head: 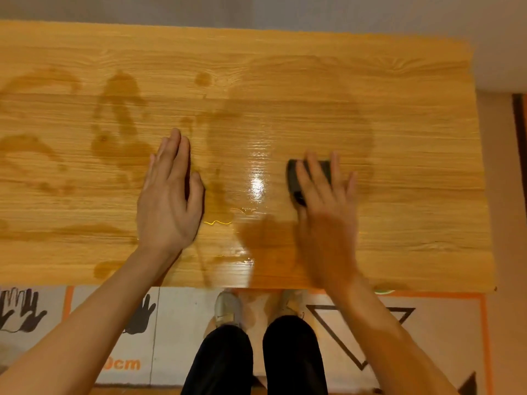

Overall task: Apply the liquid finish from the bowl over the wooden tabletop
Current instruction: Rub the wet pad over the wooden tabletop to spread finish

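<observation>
One long, pale, grain-patterned wooden tabletop fills the view. Two bare hands are on it: a left hand and a right hand. One dark, flat rectangular pad sits under the right. Below the near edge there are two grey-white shoes and two black trouser legs. The printed floor mat carries three dark hand silhouettes and one outlined triangle.

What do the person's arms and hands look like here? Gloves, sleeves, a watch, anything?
Both forearms are bare up to the picture's lower edge, with no sleeve in view. The left hand and the right hand wear no gloves, and no rings, watch or wristband show. The right hand is blurred, so small details on it cannot be told.
</observation>
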Motion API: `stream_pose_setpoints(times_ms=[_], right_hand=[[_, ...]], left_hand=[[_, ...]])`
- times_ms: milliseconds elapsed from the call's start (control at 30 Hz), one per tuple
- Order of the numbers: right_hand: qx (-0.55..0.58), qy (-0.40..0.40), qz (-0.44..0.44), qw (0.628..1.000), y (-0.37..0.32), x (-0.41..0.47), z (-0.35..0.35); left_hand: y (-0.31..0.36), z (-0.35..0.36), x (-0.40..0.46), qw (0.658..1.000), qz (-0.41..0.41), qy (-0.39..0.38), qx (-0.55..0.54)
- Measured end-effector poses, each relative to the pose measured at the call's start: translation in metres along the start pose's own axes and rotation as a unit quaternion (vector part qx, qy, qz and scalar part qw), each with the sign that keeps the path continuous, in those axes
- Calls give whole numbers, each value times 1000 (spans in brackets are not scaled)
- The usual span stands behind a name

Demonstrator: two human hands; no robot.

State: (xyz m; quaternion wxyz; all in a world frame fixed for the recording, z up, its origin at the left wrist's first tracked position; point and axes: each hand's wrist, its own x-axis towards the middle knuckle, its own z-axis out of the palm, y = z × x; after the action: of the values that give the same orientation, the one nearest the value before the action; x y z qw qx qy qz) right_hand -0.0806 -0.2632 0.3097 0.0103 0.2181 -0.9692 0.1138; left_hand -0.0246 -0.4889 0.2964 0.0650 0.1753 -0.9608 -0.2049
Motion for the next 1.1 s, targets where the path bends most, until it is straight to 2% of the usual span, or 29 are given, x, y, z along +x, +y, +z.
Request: stream_pose_setpoints(times_ms=[100,200,400,467,533,600,700,800,867,1000,1100], right_hand=[[22,18,135,990,67,-16,-21],[38,53,196,978,46,-12,-13],[43,94,95,990,-101,-5,37],[50,69,56,995,-115,-4,37],[34,38,27,998,-90,-7,29],[8,39,72,997,-42,-19,16],[17,58,223,973,26,-50,-11],[19,88,291,953,23,-53,-12],[7,75,257,964,-15,-43,0],[40,72,126,989,-108,-47,31],[80,62,54,993,-106,-56,26]], left_hand=[[-1,1,1,1000,2,2,7],[0,0,1,1000,5,9,-2],[-3,2,1,999,26,20,6],[-3,3,0,1000,24,18,8],[-2,3,0,1000,23,14,8],[-3,2,0,1000,26,16,6],[-2,1,0,999,33,14,14],[-2,0,1,999,34,4,11],[-3,1,1,999,36,10,10],[-3,2,0,999,35,18,5],[-3,2,0,999,39,13,5]])
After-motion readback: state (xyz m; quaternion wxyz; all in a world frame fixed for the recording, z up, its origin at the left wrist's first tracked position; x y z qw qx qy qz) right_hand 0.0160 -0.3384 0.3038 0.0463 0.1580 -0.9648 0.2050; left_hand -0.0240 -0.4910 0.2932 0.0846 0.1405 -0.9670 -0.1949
